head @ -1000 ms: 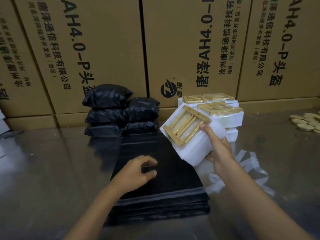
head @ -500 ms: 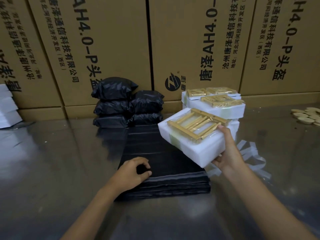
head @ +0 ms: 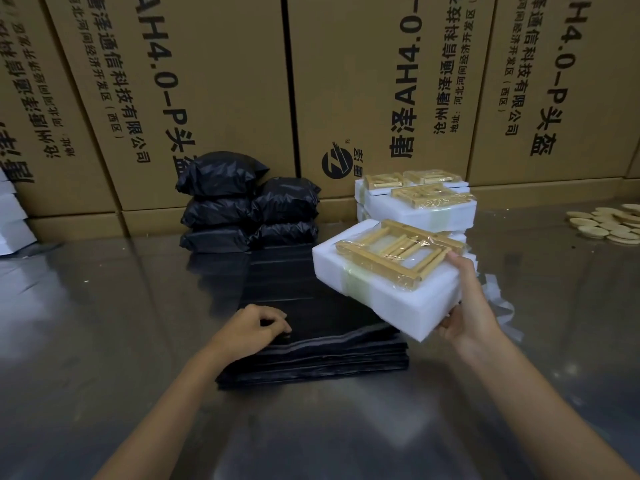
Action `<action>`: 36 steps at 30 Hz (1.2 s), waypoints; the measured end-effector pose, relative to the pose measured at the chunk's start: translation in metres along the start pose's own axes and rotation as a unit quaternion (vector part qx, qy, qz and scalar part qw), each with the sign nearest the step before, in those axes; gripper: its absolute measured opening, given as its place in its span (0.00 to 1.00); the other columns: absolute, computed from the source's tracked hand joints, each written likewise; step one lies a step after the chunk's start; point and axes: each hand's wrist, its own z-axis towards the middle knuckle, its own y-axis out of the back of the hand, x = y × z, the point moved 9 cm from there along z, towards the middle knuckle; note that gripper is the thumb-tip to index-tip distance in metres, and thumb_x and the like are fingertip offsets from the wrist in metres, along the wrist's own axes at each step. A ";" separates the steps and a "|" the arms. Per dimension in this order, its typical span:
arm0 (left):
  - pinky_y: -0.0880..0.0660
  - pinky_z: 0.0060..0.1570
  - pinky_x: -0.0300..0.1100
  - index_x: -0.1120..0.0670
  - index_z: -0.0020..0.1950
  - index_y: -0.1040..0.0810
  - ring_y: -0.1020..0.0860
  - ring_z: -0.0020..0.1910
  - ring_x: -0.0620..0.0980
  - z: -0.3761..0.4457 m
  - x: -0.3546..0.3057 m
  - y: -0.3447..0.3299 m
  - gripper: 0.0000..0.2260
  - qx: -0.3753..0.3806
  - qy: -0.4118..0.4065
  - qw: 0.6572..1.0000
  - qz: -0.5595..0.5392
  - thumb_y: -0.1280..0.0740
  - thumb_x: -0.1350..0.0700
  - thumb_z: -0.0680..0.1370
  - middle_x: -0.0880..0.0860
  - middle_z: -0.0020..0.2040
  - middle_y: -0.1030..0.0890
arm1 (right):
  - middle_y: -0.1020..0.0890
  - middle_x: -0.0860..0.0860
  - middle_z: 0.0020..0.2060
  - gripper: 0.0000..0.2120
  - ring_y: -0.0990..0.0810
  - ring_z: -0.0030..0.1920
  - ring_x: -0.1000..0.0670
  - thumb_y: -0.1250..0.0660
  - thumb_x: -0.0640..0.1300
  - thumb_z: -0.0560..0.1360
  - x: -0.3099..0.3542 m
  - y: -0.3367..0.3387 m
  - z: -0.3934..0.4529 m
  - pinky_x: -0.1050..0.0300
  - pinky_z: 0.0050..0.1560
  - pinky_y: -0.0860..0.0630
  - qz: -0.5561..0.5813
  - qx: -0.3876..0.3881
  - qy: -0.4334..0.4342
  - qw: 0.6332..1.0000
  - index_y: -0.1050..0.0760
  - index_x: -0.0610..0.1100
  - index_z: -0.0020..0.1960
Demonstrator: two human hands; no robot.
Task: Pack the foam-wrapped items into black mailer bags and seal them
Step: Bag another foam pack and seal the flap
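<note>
Fingers of the left hand point(head: 251, 329) are curled down onto the top of the flat stack of black mailer bags point(head: 322, 337), their tips pinching at the top bag near its near edge; whether they have actually lifted a layer is hard to tell in the dark plastic. The stack lies on the shiny metal table point(head: 104, 323), its folded edges facing the person just below those fingertips.

To the right of them, the right hand point(head: 465, 313) grips a foam-wrapped item point(head: 388, 278), thumb on top at its right edge and fingers curled underneath. The white foam block is held off the table, tilted, over the right part of the bag stack, with a small wooden rack under clear film taped to its upper face.

Beyond the right hand's fingers stands a pile of more foam blocks point(head: 419, 209), each topped with the same wooden rack. Loose white strips point(head: 502, 306) lie on the table just right of that hand.

Beyond the left fingers, past the far end of the stack, five filled black bags point(head: 249, 206) are piled in two columns against large cardboard boxes point(head: 381, 81) printed with black lettering. Far right, pale round discs point(head: 609, 223) lie in a heap; at the far left edge sit more white foam pieces point(head: 12, 220).
</note>
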 end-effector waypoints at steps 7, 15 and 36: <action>0.33 0.54 0.34 0.46 0.47 0.19 0.24 0.57 0.42 -0.006 0.006 0.008 0.04 -0.094 -0.015 0.995 0.021 0.26 0.52 0.75 0.41 0.53 0.20 | 0.12 0.53 0.45 0.22 0.15 0.49 0.49 0.27 0.64 0.68 -0.001 0.002 -0.005 0.52 0.46 0.18 0.008 -0.005 -0.009 1.000 0.20 0.52 0.56; 0.35 0.66 0.35 0.48 0.51 0.16 0.26 0.64 0.42 -0.007 0.015 0.013 0.09 -0.045 -0.007 0.998 0.039 0.31 0.60 0.77 0.44 0.62 0.21 | 0.12 0.53 0.48 0.22 0.15 0.49 0.50 0.30 0.65 0.70 -0.005 0.004 -0.010 0.54 0.41 0.20 0.002 0.010 -0.009 1.000 0.21 0.54 0.59; 0.26 0.54 0.38 0.44 0.49 0.19 0.21 0.53 0.44 0.001 -0.001 0.018 0.07 -0.070 -0.042 0.995 0.051 0.32 0.57 0.78 0.43 0.51 0.18 | 0.13 0.53 0.50 0.25 0.13 0.46 0.52 0.29 0.67 0.69 -0.007 0.003 -0.013 0.56 0.39 0.19 0.004 0.028 -0.015 0.999 0.19 0.54 0.59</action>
